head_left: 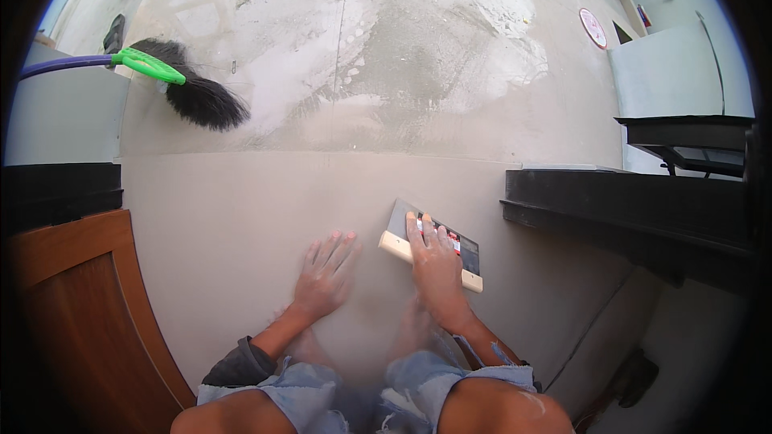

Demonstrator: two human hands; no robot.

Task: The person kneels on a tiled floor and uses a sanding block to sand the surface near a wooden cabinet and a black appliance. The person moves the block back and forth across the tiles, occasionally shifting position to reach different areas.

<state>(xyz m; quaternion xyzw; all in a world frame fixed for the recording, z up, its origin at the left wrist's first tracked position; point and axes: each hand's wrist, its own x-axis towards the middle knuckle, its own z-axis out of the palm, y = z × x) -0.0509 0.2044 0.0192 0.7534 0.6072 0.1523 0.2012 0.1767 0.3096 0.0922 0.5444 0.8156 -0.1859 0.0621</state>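
My left hand (326, 273) is spread with its fingers apart on or just above the smooth beige floor (241, 217), holding nothing. To its right, my right hand (436, 273) grips a wide scraper with a grey metal blade (398, 213) and a pale wooden handle (470, 280). My fingers lie over the blade and its label, and the thumb is hidden. The scraper is tilted diagonally near the floor. My bare feet, partly hidden and hazy, are below my forearms, between my bent knees in torn denim shorts.
Ahead lies a stained, dusty floor (418, 56). A black broom (201, 100) with a green head lies at upper left. A wooden panel (72, 297) stands left. Black ledges (611, 201) jut in from the right. A round red-rimmed object (593, 28) is by the right wall.
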